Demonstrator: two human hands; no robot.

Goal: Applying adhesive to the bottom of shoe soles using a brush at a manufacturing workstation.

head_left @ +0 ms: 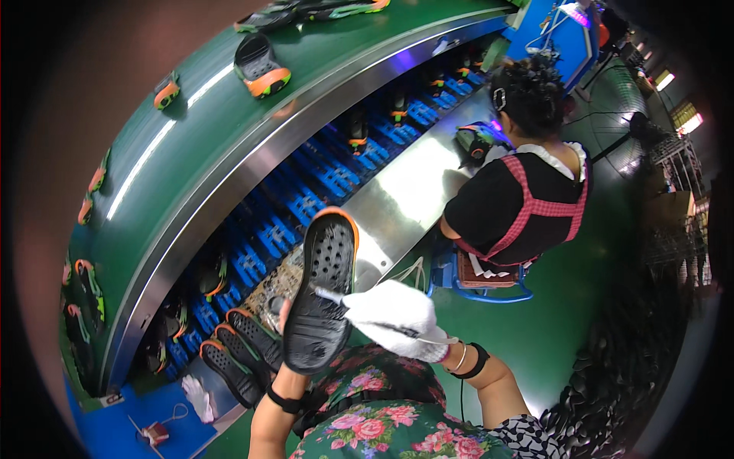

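Observation:
Upright in front of me is a black shoe sole [325,260] with an orange rim and rows of small holes, its lower part glossy as if wet. My left hand [284,314] grips it from behind; only part of the fingers shows past its left edge. In a white glove, my right hand [394,317] is closed round a slim pale brush [329,294], whose tip lies over the middle of the sole. Several similar soles with orange and green edges, one of them a black sole [228,371], lean together beside my left wrist.
A green conveyor belt [191,145] carrying several shoes curves along the left. Below it runs a rack with blue holders [306,203]. A shiny metal worktop [405,183] leads to a seated co-worker [527,183] on a blue-framed chair. A white glove [199,398] lies at lower left; dark soles [612,375] are heaped at right.

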